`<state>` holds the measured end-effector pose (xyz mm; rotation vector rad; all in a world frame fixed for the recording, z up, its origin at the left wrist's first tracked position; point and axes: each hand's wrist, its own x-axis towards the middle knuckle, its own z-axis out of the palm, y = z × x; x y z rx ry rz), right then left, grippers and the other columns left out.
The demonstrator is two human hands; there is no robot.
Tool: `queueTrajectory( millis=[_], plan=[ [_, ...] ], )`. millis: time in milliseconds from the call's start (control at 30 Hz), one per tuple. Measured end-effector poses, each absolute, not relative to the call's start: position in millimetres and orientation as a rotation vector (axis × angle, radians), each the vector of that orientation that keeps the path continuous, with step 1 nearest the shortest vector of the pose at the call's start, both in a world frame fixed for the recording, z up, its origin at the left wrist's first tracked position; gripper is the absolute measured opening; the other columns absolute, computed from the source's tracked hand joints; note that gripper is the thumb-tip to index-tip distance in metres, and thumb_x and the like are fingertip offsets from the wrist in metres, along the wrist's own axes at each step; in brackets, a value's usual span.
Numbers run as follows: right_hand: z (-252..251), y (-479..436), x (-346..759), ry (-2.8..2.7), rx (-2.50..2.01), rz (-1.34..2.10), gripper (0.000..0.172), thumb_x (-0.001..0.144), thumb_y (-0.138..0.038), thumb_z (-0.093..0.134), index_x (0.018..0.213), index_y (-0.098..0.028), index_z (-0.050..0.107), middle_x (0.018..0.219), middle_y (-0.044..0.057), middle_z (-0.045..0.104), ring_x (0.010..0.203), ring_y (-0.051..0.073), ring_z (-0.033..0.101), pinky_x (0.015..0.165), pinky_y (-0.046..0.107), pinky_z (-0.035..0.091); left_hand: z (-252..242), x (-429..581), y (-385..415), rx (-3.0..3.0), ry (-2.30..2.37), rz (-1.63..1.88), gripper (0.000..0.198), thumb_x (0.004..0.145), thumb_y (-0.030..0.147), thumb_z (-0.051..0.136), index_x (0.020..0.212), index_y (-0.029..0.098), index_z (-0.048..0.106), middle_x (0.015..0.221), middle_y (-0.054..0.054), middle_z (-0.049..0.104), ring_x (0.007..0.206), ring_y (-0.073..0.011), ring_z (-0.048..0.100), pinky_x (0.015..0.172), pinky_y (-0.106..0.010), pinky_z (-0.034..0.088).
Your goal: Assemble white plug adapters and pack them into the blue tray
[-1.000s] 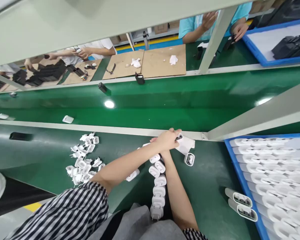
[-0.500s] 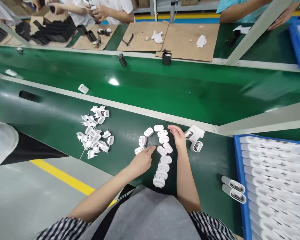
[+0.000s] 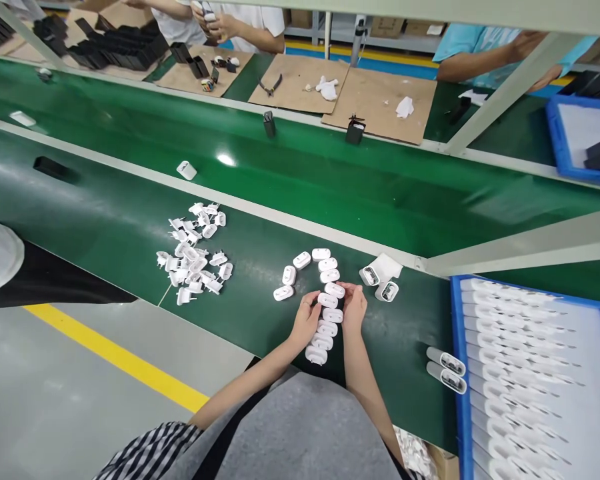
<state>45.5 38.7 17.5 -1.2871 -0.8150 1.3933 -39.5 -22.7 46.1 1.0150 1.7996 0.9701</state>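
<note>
A curved row of white plug adapters (image 3: 322, 341) stands on the green bench before me, oval faces up. My left hand (image 3: 306, 320) is closed against the left side of the row, fingertips on a white plug adapter (image 3: 327, 301). On the opposite side, my right hand (image 3: 354, 308) has its fingers bent in, touching a neighbouring plug adapter (image 3: 335, 290). Several more adapters curve away to the upper left, ending at one adapter (image 3: 283, 293) standing apart. A loose pile of white two-pin plug pieces (image 3: 193, 263) lies further left.
Two open white housings (image 3: 387, 291) lie beyond my right hand, near a white scrap. Two more housings (image 3: 447, 377) lie beside a blue tray (image 3: 463, 427) filled with white housings. A rail (image 3: 260, 212) borders the sunken green belt (image 3: 300, 180). Co-workers sit across it.
My left hand has moved right from the outer adapters to the row. My right hand has come down and closed in on its other side. The camera view has shifted slightly.
</note>
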Motion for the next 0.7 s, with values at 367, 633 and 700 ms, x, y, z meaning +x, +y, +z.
queueTrajectory(
  millis=[367, 633, 700],
  plan=[
    [19, 40, 55, -1.087, -1.182, 1.497, 0.031, 0.071, -0.039, 0.038, 0.066, -0.019, 0.061, 0.085, 0.003, 0.06, 0.083, 0.016, 0.052, 0.077, 0.031, 0.037, 50, -79, -74, 1.612, 1.416, 0.259, 0.099, 0.051, 0.029, 0.059, 0.125, 0.006, -0.002, 0.131, -0.018, 0.01, 0.12, -0.0247, 0.011, 0.098, -0.04, 0.015],
    [13, 31, 48, -0.908, -1.134, 1.525, 0.027, 0.072, -0.035, 0.035, 0.065, -0.02, 0.057, 0.082, 0.001, 0.059, 0.079, 0.014, 0.052, 0.073, 0.029, 0.039, 22, -51, -57, 1.852, 1.384, 0.302, 0.116, 0.045, 0.046, 0.06, 0.122, 0.009, -0.019, 0.131, -0.021, 0.007, 0.12, -0.0266, 0.004, 0.095, -0.047, 0.012],
    [19, 32, 46, -0.887, -1.12, 1.548, 0.026, 0.071, -0.034, 0.037, 0.062, -0.019, 0.056, 0.081, 0.002, 0.059, 0.077, 0.014, 0.053, 0.072, 0.028, 0.039, 20, -48, -62, 1.841, 1.404, 0.319, 0.115, 0.048, 0.045, 0.059, 0.12, 0.007, -0.022, 0.131, -0.023, 0.006, 0.12, -0.0275, 0.005, 0.095, -0.047, 0.013]
  ],
)
